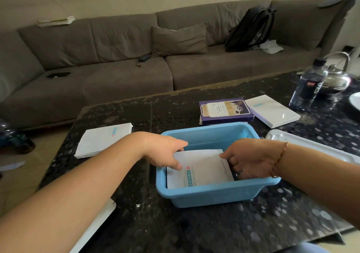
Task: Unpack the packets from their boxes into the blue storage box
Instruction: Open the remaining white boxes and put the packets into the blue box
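Two hands are down in the blue storage box [214, 194], setting a stack of white packets [200, 167] flat on its floor. Far left on the dark worktop [136, 223]: white box [103, 139], lying flat, well apart from the bin; can't tell if it is already emptied. Left hand [165, 151] reaches over the bin's left rim, fingers curled over the packets' left edge, thumb on top, pinching it. Packets sit inside the bin, toward the near-left, printed side up, slightly skewed to the walls. Right hand [251, 159] comes over the right rim, fingers curled down along the packets' right edge, gripping it; fingertips partly hidden between packets and wall.

Step in hand, judged: seat the stack. Best to lower both edges evenly, square it to the near-left corner, let go only once it lies flat, then lift the hands straight up so nothing fans or rides up the wall. Tight spot is the right side, fingers wedged near the wall.

Behind the bin, touching or just beside its far rim: purple box [226, 110]. Right of it another white box [272, 110], near a water bottle [307, 87] and a kettle [337, 77]. A white lid or tray [311, 145] lies just right of the bin. Free worktop lies in front of the bin and between it and the left box; right side is crowded.
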Motion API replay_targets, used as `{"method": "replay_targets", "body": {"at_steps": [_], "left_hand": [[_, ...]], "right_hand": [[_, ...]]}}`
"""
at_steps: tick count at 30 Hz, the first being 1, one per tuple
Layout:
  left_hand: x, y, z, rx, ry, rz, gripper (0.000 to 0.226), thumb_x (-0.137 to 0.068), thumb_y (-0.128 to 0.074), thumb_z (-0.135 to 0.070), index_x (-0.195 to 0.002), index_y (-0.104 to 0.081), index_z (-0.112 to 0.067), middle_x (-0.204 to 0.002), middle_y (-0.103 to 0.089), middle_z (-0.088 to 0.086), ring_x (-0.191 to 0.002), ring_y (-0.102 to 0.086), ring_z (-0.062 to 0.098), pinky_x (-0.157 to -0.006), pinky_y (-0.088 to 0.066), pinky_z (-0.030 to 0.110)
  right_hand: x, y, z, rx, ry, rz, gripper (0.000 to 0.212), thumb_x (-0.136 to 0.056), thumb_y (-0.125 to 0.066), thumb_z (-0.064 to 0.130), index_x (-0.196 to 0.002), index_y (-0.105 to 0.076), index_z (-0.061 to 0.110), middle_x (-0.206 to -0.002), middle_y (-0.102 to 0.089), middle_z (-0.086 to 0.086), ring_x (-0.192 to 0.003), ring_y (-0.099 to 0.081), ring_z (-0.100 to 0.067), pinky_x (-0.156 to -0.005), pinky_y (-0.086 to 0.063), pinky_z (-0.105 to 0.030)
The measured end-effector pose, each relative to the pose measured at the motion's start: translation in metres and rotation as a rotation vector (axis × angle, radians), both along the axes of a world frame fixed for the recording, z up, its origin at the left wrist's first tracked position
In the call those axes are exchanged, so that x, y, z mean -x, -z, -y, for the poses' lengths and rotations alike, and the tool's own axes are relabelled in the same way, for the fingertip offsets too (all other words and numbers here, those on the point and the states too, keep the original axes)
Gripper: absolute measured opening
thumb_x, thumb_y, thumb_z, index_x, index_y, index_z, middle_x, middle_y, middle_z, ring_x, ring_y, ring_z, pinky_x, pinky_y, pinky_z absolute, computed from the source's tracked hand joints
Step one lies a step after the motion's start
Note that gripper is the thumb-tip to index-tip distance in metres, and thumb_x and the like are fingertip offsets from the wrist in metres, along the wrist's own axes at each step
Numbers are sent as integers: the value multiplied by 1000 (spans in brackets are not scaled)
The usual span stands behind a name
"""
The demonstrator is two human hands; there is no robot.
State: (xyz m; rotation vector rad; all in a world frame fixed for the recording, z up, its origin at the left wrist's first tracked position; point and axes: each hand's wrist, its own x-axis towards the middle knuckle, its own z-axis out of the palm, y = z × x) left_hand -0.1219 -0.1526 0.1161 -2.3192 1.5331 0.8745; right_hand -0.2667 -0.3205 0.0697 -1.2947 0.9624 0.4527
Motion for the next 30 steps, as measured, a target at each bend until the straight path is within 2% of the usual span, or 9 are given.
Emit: {"method": "replay_targets", "body": {"at_steps": [6,11,14,16,18,21,23,27,30], "left_hand": [[-1,5,-5,4,-19,-28,47,-103,-48,-27,-147,-34,-24,-154,-39,-6,-138,-40,18,-115,-33,43],[-4,10,-6,74,-29,-60,61,-104,-44,-25,-157,-14,-31,-162,-19,-13,-148,-20,11,-121,-18,34],[-6,5,-27,259,-106,-152,57,-105,-43,-28,-155,-18,-34,-158,-29,-18,-145,-26,4,-119,-22,28],[-10,-1,-60,487,-194,-189,50,-103,-46,-31,-150,-31,-39,-151,-37,-23,-139,-31,-5,-114,-27,23],[-16,0,-104,725,-311,-230,42,-101,-51,-28,-141,-45,-41,-141,-48,-26,-131,-39,-10,-108,-32,18],[-26,22,-183,907,-456,-149,33,-99,-56,-25,-126,-54,-45,-128,-58,-25,-122,-51,-7,-107,-41,26],[-31,49,-236,784,-472,47,33,-96,-55,-40,-127,-48,-51,-131,-47,-35,-125,-41,-15,-111,-38,30],[-23,106,-318,606,-470,123,64,-84,-68,-54,-138,-35,-52,-146,-21,-42,-138,-14,-18,-121,-20,27],[-15,133,-338,579,-443,172,81,-76,-51,-78,-147,-26,-46,-152,-5,-39,-143,4,-14,-123,-3,31]], "right_hand": [[1,-7,-4,0,-22,-5,54,-102,-40,9,-151,-20,-1,-154,-33,-18,-140,-36,-34,-115,-30,-48],[0,-4,-10,87,-66,8,52,-99,-49,10,-146,-30,2,-145,-43,-19,-132,-45,-34,-111,-37,-45],[1,-17,-21,561,-306,-3,12,-97,-54,27,-102,-50,17,-94,-55,-3,-84,-53,-15,-82,-42,-33],[1,-29,-24,1025,-478,113,15,-95,-56,38,-100,-52,24,-98,-59,0,-83,-54,-12,-77,-42,-28],[7,-45,-43,1235,-435,375,25,-91,-59,41,-114,-60,31,-112,-65,7,-96,-61,-12,-87,-50,-30],[27,-60,-106,1041,-286,956,31,-88,-61,47,-116,-66,38,-110,-69,24,-101,-65,5,-92,-50,-15],[34,-52,-152,861,-367,1140,29,-86,-66,42,-114,-67,36,-106,-70,26,-97,-66,8,-84,-48,-6],[-7,8,-218,708,-629,909,54,-91,-65,23,-138,-46,41,-130,-59,23,-118,-55,6,-99,-48,-19],[-56,52,-237,796,-655,607,68,-96,-57,19,-152,-23,34,-152,-37,12,-139,-38,-9,-116,-32,-28]]}}
